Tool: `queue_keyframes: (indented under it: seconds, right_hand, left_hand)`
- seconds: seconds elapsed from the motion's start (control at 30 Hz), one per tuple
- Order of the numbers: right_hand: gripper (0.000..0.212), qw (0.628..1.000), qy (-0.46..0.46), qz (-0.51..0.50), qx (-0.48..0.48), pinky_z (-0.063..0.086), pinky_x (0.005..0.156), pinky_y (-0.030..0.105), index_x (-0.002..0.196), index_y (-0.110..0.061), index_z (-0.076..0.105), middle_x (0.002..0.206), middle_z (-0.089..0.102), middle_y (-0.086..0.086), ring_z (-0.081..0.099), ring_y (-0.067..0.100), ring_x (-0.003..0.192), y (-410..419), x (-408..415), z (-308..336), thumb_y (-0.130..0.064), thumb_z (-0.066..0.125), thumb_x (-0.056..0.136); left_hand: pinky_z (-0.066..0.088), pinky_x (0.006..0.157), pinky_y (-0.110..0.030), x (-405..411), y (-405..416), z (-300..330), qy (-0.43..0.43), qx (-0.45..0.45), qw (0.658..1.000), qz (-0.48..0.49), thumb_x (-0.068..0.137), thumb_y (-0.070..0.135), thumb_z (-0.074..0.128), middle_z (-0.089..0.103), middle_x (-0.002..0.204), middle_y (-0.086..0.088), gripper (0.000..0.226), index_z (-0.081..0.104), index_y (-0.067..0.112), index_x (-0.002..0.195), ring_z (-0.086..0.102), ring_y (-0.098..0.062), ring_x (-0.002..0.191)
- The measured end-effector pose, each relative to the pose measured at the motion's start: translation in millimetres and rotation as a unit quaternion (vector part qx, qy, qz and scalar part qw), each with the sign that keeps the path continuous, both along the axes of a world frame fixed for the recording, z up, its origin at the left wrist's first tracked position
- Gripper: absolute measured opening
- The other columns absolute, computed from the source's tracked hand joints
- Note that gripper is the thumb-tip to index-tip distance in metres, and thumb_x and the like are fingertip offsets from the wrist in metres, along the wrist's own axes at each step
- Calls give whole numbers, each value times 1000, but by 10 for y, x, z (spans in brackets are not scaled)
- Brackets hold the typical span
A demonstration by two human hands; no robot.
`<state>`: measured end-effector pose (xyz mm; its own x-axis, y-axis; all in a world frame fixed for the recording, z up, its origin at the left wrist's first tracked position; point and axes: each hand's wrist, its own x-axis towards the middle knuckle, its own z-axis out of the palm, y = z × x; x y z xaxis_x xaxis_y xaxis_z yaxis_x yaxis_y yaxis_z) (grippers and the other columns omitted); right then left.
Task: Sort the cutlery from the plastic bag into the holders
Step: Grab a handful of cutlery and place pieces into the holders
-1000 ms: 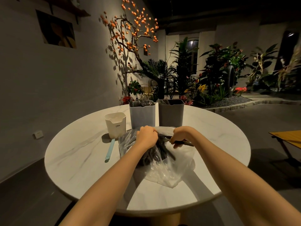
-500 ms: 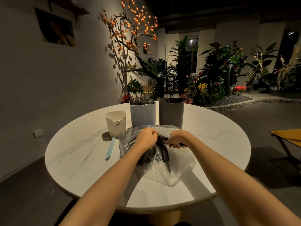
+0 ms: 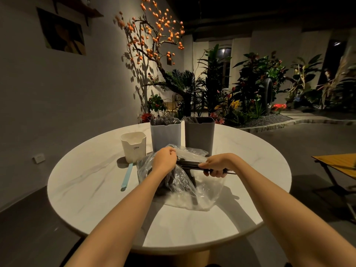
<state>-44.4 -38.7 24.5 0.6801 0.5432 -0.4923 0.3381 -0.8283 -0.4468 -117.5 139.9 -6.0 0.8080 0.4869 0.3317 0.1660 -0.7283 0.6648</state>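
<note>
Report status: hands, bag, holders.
Left hand grips bag mouth. Right hand grips dark cutlery, partly out. Two grey holders behind, part-filled. Nothing blocking.

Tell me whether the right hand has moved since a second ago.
Yes. The right hand, gripping dark cutlery, first shifted toward the left hand, then drew back right, away from the bag, judged against the dark grey holder.

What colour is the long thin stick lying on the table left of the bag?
Light blue. The slim flat plastic stick shows best in the head view, beside the cream holder.
</note>
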Motion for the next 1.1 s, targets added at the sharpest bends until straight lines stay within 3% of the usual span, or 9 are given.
queue_keyframes:
  seconds: [0.1, 0.2, 0.43, 0.8, 0.97, 1.1]
  right_hand:
    - [46, 1000, 24, -10, 13, 24, 42, 18, 75, -12, 49, 48, 31, -5, 21, 9, 40, -66, 35, 4, -42, 30, 104]
    - [45, 999, 43, -16, 21, 23, 41, 17, 77, -12, 49, 45, 31, -6, 21, 7, 38, -117, 61, -1, -42, 30, 104]
    - [44, 995, 63, -31, 71, 24, 41, 17, 80, -11, 50, 47, 31, -6, 22, 7, 39, -301, 58, 20, -40, 28, 105]
    - [42, 971, 152, -18, 182, 24, 46, 19, 85, -11, 50, 58, 30, -2, 20, 9, 49, -652, -27, 17, -42, 29, 104]
    - [43, 955, 195, -7, 224, 25, 45, 18, 86, -10, 52, 59, 30, -2, 19, 8, 48, -710, -28, 19, -43, 30, 104]
    - [43, 947, 190, -10, 259, 26, 45, 18, 90, -9, 55, 60, 31, -1, 21, 8, 48, -665, -32, 43, -41, 30, 104]
  left_hand:
    - [53, 82, -36, 24, 15, 21, -23, -18, 1000, 12, 98, 15, 43, 69, 105, -7, 27, 69, 14, 104, 60, -22, 88]
    - [49, 80, -30, 23, -32, 51, -47, -14, 999, 4, 99, 16, 45, 69, 107, -6, 27, 70, 13, 106, 56, -16, 87]
    - [50, 83, -31, 62, -158, 13, -56, -22, 998, -10, 100, 17, 45, 68, 112, -6, 25, 68, 14, 112, 53, -13, 88]
    - [40, 77, -30, 163, -355, 67, -112, -71, 990, 48, 103, 23, 35, 54, 119, -14, 33, 64, 10, 113, 51, -24, 100]
    - [35, 85, -32, 184, -382, 155, -115, -80, 989, 45, 104, 23, 29, 48, 124, -10, 34, 59, 10, 116, 42, -25, 115]
    - [41, 80, -28, 242, -368, 172, -130, -123, 984, 3, 106, 21, 27, 55, 117, -9, 29, 50, 10, 121, 48, -19, 98]
